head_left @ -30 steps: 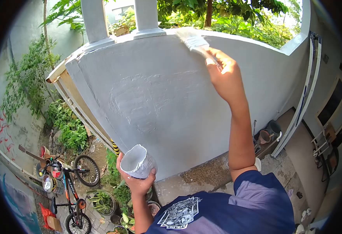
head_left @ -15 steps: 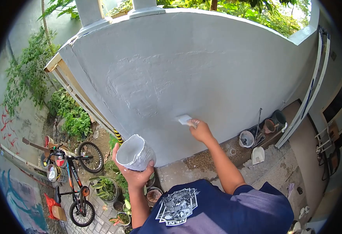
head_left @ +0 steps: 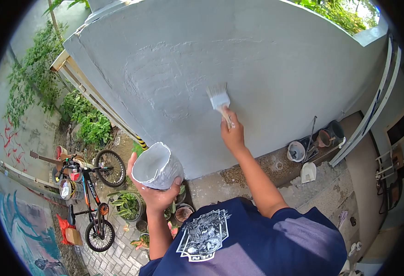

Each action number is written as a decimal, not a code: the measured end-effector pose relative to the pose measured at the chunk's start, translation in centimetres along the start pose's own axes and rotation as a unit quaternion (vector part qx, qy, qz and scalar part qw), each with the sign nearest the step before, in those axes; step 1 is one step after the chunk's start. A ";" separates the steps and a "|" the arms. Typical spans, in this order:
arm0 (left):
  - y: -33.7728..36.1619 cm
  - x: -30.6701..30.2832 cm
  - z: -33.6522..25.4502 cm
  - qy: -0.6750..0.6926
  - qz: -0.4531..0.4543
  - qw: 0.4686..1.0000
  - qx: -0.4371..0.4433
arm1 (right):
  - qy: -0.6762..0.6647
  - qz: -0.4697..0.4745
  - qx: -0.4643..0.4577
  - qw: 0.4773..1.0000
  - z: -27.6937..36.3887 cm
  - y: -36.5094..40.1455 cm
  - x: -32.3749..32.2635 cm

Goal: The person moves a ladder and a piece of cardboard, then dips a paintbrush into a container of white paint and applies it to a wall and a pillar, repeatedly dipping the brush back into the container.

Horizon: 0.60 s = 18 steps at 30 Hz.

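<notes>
My right hand (head_left: pixel 232 132) is closed round the handle of a flat paintbrush (head_left: pixel 219 97), its bristles pointing up against the grey wall (head_left: pixel 280 78). In my left hand (head_left: pixel 158 197) is a paint-crusted cup (head_left: pixel 167 171) with a ragged rim, tilted so its pale inside shows. My fingers and thumb wrap its lower sides. The cup is held low, in front of the wall's left part. Rough, ridged patches mark the wall surface left of the brush.
At left a bicycle (head_left: pixel 91 198) stands on paving beside potted plants (head_left: pixel 129 205) and a guitar (head_left: pixel 45 158). Along the wall's foot at right are a bucket (head_left: pixel 296 151), more pots and a white dustpan (head_left: pixel 308 172). A metal rail (head_left: pixel 372 101) curves up at the right.
My right hand has moved up the wall, and the brush has turned from pointing left to pointing upward. The cup stays in my left hand. The view has shifted slightly downward.
</notes>
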State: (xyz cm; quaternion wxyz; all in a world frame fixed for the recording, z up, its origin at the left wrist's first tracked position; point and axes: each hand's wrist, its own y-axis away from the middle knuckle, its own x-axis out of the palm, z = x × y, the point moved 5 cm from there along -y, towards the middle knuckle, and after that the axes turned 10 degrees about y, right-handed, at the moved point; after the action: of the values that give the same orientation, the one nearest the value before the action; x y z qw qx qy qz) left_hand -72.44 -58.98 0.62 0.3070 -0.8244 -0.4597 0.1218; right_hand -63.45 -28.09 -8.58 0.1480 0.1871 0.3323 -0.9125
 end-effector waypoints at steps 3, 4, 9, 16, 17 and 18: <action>0.1 -0.6 -0.2 -0.009 0.010 1.000 -0.007 | 0.031 0.099 0.131 0.986 -5.7 7.5 2.9; 0.1 -0.7 -0.2 -0.010 0.007 1.000 -0.013 | 0.062 0.150 0.175 0.971 -6.8 8.9 3.3; 0.3 -1.2 -0.1 -0.006 0.002 1.000 -0.010 | 0.180 0.332 0.245 0.893 -13.7 11.0 4.7; 0.3 -1.4 0.4 -0.014 0.003 1.000 -0.019 | -0.094 0.085 0.172 0.977 5.2 -3.4 -6.9; 0.3 -1.3 0.5 -0.012 0.002 1.000 -0.023 | -0.105 0.002 0.057 0.993 7.1 -4.0 -7.8; 0.2 -1.1 0.5 -0.011 0.001 1.000 -0.024 | -0.112 -0.078 -0.059 0.989 8.6 -4.0 -8.6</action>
State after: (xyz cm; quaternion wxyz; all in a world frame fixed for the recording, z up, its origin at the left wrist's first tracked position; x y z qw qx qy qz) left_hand -73.16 -59.79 0.01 0.2817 -0.8307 -0.4650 0.1198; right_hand -59.53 -29.61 3.51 0.1236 0.0485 0.3808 -0.9151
